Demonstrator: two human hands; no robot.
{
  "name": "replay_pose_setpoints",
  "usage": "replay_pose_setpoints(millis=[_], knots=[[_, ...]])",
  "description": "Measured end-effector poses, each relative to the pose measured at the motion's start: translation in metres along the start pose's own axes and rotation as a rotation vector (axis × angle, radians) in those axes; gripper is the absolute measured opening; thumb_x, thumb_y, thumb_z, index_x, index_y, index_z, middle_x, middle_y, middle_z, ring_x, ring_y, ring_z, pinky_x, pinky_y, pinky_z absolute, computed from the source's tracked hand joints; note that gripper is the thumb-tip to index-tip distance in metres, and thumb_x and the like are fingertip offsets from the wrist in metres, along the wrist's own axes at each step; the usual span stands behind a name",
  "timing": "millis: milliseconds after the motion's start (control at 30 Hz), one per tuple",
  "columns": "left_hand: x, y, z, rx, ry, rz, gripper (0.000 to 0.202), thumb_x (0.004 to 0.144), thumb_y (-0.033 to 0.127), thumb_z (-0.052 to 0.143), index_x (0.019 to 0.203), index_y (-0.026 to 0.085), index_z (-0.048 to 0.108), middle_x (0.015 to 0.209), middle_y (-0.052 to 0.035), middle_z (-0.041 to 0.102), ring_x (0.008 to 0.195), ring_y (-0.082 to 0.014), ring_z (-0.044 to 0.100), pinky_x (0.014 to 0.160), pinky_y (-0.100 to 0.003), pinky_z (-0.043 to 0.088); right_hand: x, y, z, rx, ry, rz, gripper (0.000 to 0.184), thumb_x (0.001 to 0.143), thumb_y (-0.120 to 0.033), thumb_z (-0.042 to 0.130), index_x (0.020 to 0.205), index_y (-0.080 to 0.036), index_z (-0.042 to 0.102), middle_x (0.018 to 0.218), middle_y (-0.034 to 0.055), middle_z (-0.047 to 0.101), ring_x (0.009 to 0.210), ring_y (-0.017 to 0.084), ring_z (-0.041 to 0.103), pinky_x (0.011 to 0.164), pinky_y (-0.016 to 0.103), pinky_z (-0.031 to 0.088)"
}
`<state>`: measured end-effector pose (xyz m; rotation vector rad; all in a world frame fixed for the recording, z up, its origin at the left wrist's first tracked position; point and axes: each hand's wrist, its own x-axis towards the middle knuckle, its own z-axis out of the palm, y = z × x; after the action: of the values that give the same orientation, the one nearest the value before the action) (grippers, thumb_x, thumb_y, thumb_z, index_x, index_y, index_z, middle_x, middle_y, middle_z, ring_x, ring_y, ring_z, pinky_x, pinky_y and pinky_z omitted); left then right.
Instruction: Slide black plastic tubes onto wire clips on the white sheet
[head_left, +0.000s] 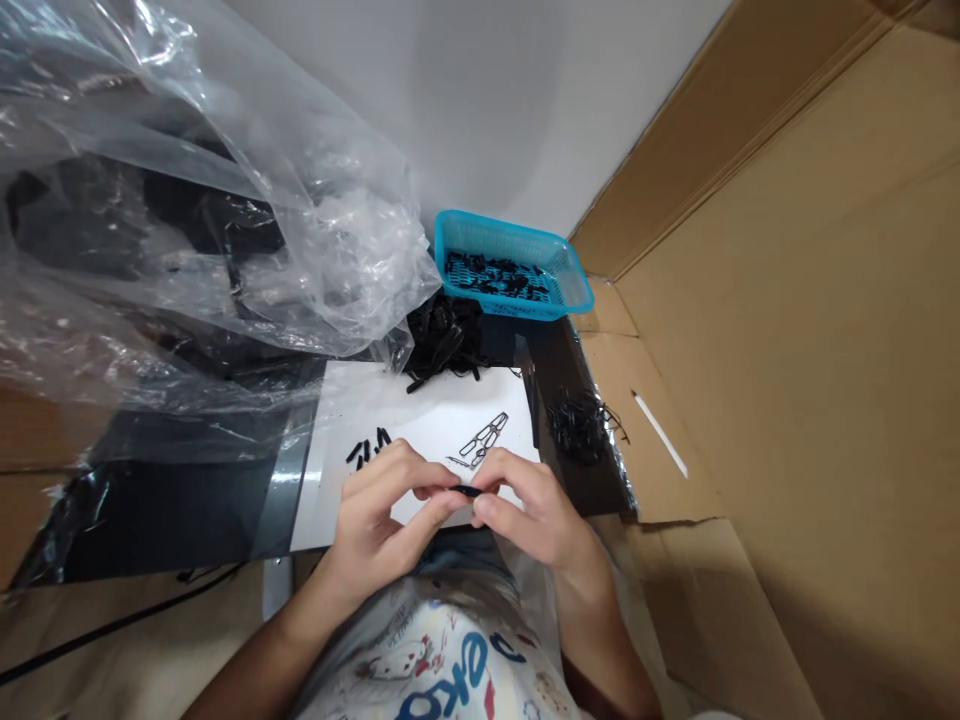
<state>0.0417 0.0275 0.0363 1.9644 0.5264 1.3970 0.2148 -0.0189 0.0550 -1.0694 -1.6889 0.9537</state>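
My left hand [390,510] and my right hand [525,510] meet over the near edge of a white sheet [420,410]. Both pinch one small black plastic piece [466,491] between thumb and fingers. On the sheet just beyond my fingers lie a printed outline drawing [484,442] and a few small black pieces [367,450] to the left. A heap of black parts [446,335] lies at the sheet's far edge.
A turquoise basket [574,275] with several black parts stands at the back. Crumpled clear plastic [187,200] covers dark material on the left. More black parts [577,425] lie to the right of the sheet. Cardboard walls [787,300] rise on the right, with a white stick [660,433].
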Motion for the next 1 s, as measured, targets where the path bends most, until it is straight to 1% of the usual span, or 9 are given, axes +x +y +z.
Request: replay_pose_setpoints(millis=[200,267,367,500,600,667,733,867,1000], knots=[[-0.002,0.012,-0.009,-0.05,-0.036,-0.066,0.015,0.085,0.008,0.062,0.097,0.017,0.064,0.075,-0.0007,0.06,0.067,-0.012,0.053,0.061,-0.026,0.042,0.003,-0.008,0.003,0.006,0.047,-0.1,0.01,0.086,-0.016,0.053,0.077,-0.021,0.052,0.064,-0.0034,0.054,0.06,0.011,0.051,0.057,0.023,0.041],[0.003,0.019,-0.017,-0.066,-0.133,-0.133,0.013,0.085,0.007,0.059,0.093,0.017,0.064,0.074,0.0002,0.058,0.068,-0.0115,0.053,0.062,-0.025,0.042,0.003,-0.012,0.003,-0.098,0.028,-0.132,0.012,0.086,-0.015,0.052,0.076,-0.02,0.05,0.064,-0.0028,0.052,0.06,0.012,0.05,0.057,0.023,0.039],[0.018,0.03,-0.025,0.022,-0.35,-0.196,0.012,0.084,0.006,0.056,0.081,0.017,0.061,0.071,0.0018,0.057,0.066,-0.0104,0.052,0.062,-0.024,0.041,0.004,-0.018,-0.001,-0.337,-0.012,-0.2,0.014,0.086,-0.013,0.049,0.074,-0.019,0.048,0.065,-0.0011,0.051,0.063,0.013,0.048,0.06,0.026,0.038],[0.034,0.035,-0.029,0.236,-0.581,-0.186,0.011,0.082,0.008,0.054,0.078,0.016,0.06,0.069,0.0016,0.056,0.065,-0.0124,0.05,0.062,-0.026,0.037,0.004,-0.02,-0.005,-0.603,-0.068,-0.276,0.016,0.086,-0.01,0.045,0.073,-0.018,0.045,0.064,0.0002,0.049,0.063,0.014,0.044,0.061,0.028,0.034],[0.039,0.03,-0.027,0.281,-0.659,-0.135,0.011,0.08,0.009,0.053,0.076,0.017,0.06,0.068,0.0011,0.056,0.064,-0.0137,0.05,0.06,-0.027,0.035,0.005,-0.017,-0.007,-0.692,-0.114,-0.331,0.019,0.088,-0.01,0.042,0.07,-0.018,0.043,0.063,0.0004,0.045,0.063,0.015,0.041,0.06,0.029,0.032],[0.038,0.024,-0.024,0.248,-0.651,-0.106,0.01,0.077,0.01,0.053,0.072,0.017,0.057,0.066,0.0013,0.055,0.062,-0.0136,0.05,0.058,-0.026,0.034,0.006,-0.014,-0.007,-0.723,-0.124,-0.376,0.02,0.088,-0.01,0.041,0.07,-0.018,0.043,0.063,0.0003,0.045,0.063,0.015,0.04,0.061,0.029,0.031],[0.036,0.018,-0.019,0.213,-0.59,-0.11,0.01,0.074,0.009,0.053,0.068,0.017,0.053,0.063,0.0022,0.054,0.059,-0.0127,0.049,0.057,-0.025,0.035,0.007,-0.01,-0.007,-0.755,-0.103,-0.421,0.02,0.087,-0.01,0.04,0.069,-0.019,0.043,0.062,0.0005,0.045,0.063,0.016,0.039,0.06,0.031,0.03],[0.03,0.01,-0.006,0.178,-0.426,-0.171,0.012,0.071,0.01,0.05,0.063,0.018,0.049,0.058,0.0036,0.05,0.055,-0.0108,0.048,0.055,-0.023,0.036,0.008,0.002,-0.004,-0.821,0.013,-0.515,0.019,0.084,-0.009,0.041,0.068,-0.018,0.046,0.062,0.0019,0.047,0.064,0.018,0.039,0.06,0.033,0.03],[0.025,0.006,0.003,0.189,-0.329,-0.204,0.01,0.069,0.009,0.049,0.063,0.017,0.051,0.058,0.0032,0.051,0.055,-0.011,0.05,0.055,-0.022,0.038,0.007,0.015,0.001,-0.847,0.143,-0.591,0.017,0.082,-0.008,0.044,0.068,-0.018,0.048,0.06,0.0024,0.047,0.063,0.018,0.041,0.06,0.033,0.029]])
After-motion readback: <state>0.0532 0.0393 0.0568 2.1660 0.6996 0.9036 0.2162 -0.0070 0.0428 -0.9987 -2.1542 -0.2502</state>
